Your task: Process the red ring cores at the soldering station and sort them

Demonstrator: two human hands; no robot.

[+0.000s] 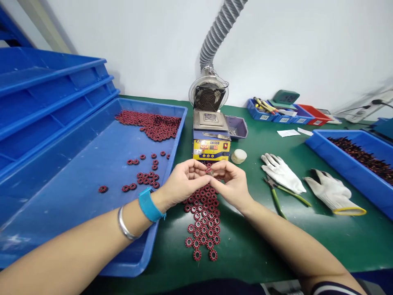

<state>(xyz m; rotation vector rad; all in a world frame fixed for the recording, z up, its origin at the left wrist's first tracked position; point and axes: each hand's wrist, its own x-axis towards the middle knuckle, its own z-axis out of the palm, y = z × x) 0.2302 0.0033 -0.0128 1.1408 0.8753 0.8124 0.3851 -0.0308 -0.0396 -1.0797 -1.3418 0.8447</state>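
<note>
A green worktop (245, 254) fills the lower and middle frame, its surface glossy, with a pale wall (147, 53) rising behind it. Near the centre, the left hand (184, 180) and right hand (231, 184) meet at their fingertips; the grip of each pinches one small red-and-black ring (209, 169) between thumb and fingers. The ring is held just above a patch of similar loose rings (198, 224), which spreads over the worktop from the centre toward the bottom of the frame.

On the left lies a large blue tray (70, 180), with more rings heaped in its far right corner and others scattered nearer the hands. Stacked blue trays (55, 108) stand in the upper left.

Just beyond the hands is a yellow-fronted machine (211, 149) with lit red digits; behind it a round fan (209, 98) joins a grey ribbed hose (219, 32) running up out of the top edge. A purple bin (242, 128) and a round whitish block (238, 156) sit to its right.

Right of centre lie green-handled pliers (274, 200) and two white gloves (283, 173). Small blue bins (264, 116) and a red bin (319, 119) line the wall at upper right, near a white power strip (371, 111). A blue tray of dark, coppery pieces (364, 157) reaches the right edge.
</note>
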